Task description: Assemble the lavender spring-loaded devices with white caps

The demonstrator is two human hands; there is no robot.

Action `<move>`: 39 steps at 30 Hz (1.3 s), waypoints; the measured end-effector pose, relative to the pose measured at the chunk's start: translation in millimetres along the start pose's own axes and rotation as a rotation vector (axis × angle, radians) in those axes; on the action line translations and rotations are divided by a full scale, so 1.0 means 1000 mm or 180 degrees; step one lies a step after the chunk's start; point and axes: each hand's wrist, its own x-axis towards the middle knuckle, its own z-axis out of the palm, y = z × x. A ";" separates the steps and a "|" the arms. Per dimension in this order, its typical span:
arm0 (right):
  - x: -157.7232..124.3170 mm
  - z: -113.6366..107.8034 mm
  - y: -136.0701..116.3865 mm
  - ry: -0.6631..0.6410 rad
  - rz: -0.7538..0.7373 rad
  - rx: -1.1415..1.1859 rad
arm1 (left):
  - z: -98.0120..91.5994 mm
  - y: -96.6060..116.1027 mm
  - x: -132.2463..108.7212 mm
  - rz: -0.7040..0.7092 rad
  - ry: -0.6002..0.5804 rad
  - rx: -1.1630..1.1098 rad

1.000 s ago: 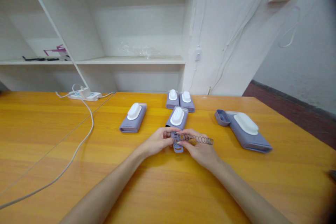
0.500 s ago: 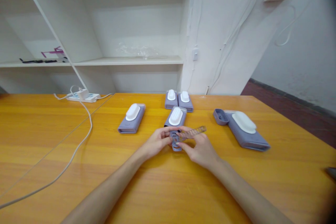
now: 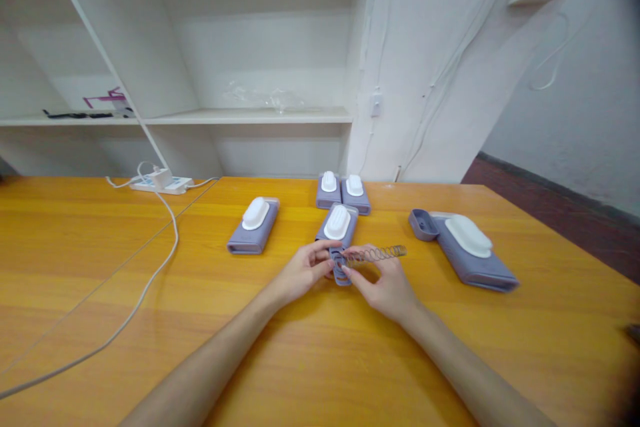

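Note:
Near the middle of the table, my left hand (image 3: 304, 271) grips the left side of a small grey-purple plastic part (image 3: 341, 272). My right hand (image 3: 383, 285) pinches the end of a metal coil spring (image 3: 383, 253) against the right side of that part. The spring's free end sticks out to the right above my right hand. Just behind my fingers lies a grey-purple case with a white oval piece (image 3: 337, 222) on top. How the spring meets the part is partly hidden by my fingertips.
Similar cases lie at the left (image 3: 253, 227), at the back (image 3: 329, 191), (image 3: 355, 195) and at the right (image 3: 475, 253). A small hollow purple cup (image 3: 423, 224) touches the right one. A power strip (image 3: 163, 182) and white cable (image 3: 167, 260) are at the left. Shelves (image 3: 250, 117) stand behind.
The spring points more level and reaches further right. The plastic part has turned slightly between my hands. The whole view has shifted a little.

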 end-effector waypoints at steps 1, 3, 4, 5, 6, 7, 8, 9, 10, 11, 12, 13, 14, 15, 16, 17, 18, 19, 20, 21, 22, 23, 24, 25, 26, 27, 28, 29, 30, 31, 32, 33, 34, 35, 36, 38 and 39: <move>0.000 0.001 0.001 0.0019 0.0049 0.0007 | 0.000 0.000 0.000 0.0012 0.0002 -0.0006; 0.000 0.002 0.002 0.0052 0.0136 0.0067 | 0.000 0.000 0.001 0.0031 0.0001 -0.0024; 0.001 0.002 0.002 0.0067 0.0179 0.0114 | 0.000 0.000 0.001 0.0038 0.0006 -0.0032; 0.001 0.003 0.002 0.0072 0.0230 0.0174 | 0.000 0.000 0.001 0.0043 0.0011 -0.0038; 0.001 0.004 0.002 0.0071 0.0293 0.0256 | 0.001 0.000 0.000 0.0050 0.0023 -0.0044; 0.002 0.005 0.002 0.0061 0.0371 0.0357 | 0.002 0.000 0.000 0.0059 0.0035 -0.0047; 0.002 0.005 0.002 0.0052 0.0463 0.0471 | 0.003 0.000 -0.001 0.0073 0.0044 -0.0047; 0.003 0.006 0.002 0.0047 0.0558 0.0596 | 0.004 0.000 -0.001 0.0098 0.0056 -0.0038; 0.003 0.006 0.002 0.0041 0.0651 0.0725 | 0.006 0.000 -0.002 0.0128 0.0068 -0.0015; 0.003 0.006 0.001 0.0035 0.0732 0.0849 | 0.007 0.000 -0.003 0.0157 0.0081 0.0031; 0.003 0.007 0.001 0.0025 0.0798 0.0954 | 0.009 0.000 -0.003 0.0178 0.0095 0.0101; 0.003 0.006 0.001 0.0013 0.0850 0.1038 | 0.011 0.001 -0.004 0.0188 0.0117 0.0184; 0.003 0.006 0.002 0.0016 0.0889 0.1103 | 0.012 0.001 -0.005 0.0187 0.0150 0.0268; 0.003 0.006 0.002 0.0029 0.0918 0.1156 | 0.014 0.002 -0.005 0.0177 0.0185 0.0351; 0.003 0.005 0.002 0.0056 0.0938 0.1198 | 0.015 0.003 -0.006 0.0167 0.0223 0.0424; 0.003 0.005 0.003 0.0093 0.0950 0.1231 | 0.015 0.003 -0.006 0.0164 0.0265 0.0489; 0.003 0.005 0.003 0.0132 0.0959 0.1256 | 0.016 0.003 -0.006 0.0164 0.0309 0.0551; 0.003 0.005 0.004 0.0159 0.0962 0.1272 | 0.016 0.003 -0.006 0.0166 0.0361 0.0617; 0.003 0.005 0.004 0.0171 0.0966 0.1272 | 0.016 0.003 -0.006 0.0164 0.0419 0.0682; 0.003 0.005 0.003 0.0171 0.0975 0.1253 | 0.017 0.002 -0.006 0.0158 0.0481 0.0738; 0.003 0.005 0.003 0.0167 0.0984 0.1218 | 0.017 0.001 -0.006 0.0150 0.0529 0.0776; 0.002 0.005 0.002 0.0154 0.0988 0.1177 | 0.017 0.000 -0.006 0.0149 0.0560 0.0785; 0.002 0.005 0.002 0.0129 0.0979 0.1137 | 0.017 0.000 -0.006 0.0156 0.0567 0.0761; 0.002 0.005 0.001 0.0104 0.0958 0.1102 | 0.017 -0.001 -0.006 0.0166 0.0554 0.0715; 0.001 0.005 0.000 0.0082 0.0921 0.1076 | 0.017 -0.001 -0.007 0.0175 0.0543 0.0656; 0.001 0.005 -0.001 0.0059 0.0869 0.1057 | 0.017 -0.001 -0.007 0.0181 0.0558 0.0597; 0.000 0.005 -0.001 0.0038 0.0813 0.1042 | 0.017 -0.001 -0.007 0.0176 0.0608 0.0551; 0.000 0.005 -0.002 0.0017 0.0765 0.1030 | 0.017 -0.001 -0.007 0.0167 0.0689 0.0526; 0.000 0.005 -0.002 0.0004 0.0736 0.1020 | 0.017 -0.001 -0.006 0.0158 0.0785 0.0520; 0.000 0.006 -0.002 -0.0006 0.0734 0.1016 | 0.016 -0.001 -0.006 0.0163 0.0881 0.0527; 0.000 0.007 -0.002 -0.0010 0.0760 0.1018 | 0.016 -0.001 -0.006 0.0186 0.0958 0.0545; 0.000 0.007 -0.002 -0.0004 0.0811 0.1022 | 0.016 0.000 -0.006 0.0229 0.1012 0.0576; 0.000 0.008 -0.001 0.0012 0.0870 0.1033 | 0.016 0.000 -0.006 0.0284 0.1039 0.0613; 0.000 0.008 0.000 0.0030 0.0924 0.1058 | 0.016 0.000 -0.006 0.0343 0.1046 0.0659; 0.001 0.009 0.002 0.0052 0.0962 0.1101 | 0.016 0.001 -0.006 0.0397 0.1040 0.0711; 0.002 0.009 0.005 0.0106 0.1003 0.1228 | 0.018 0.002 -0.007 0.0493 0.1023 0.0823; 0.002 0.009 0.006 0.0129 0.1029 0.1301 | 0.018 0.002 -0.008 0.0537 0.1021 0.0886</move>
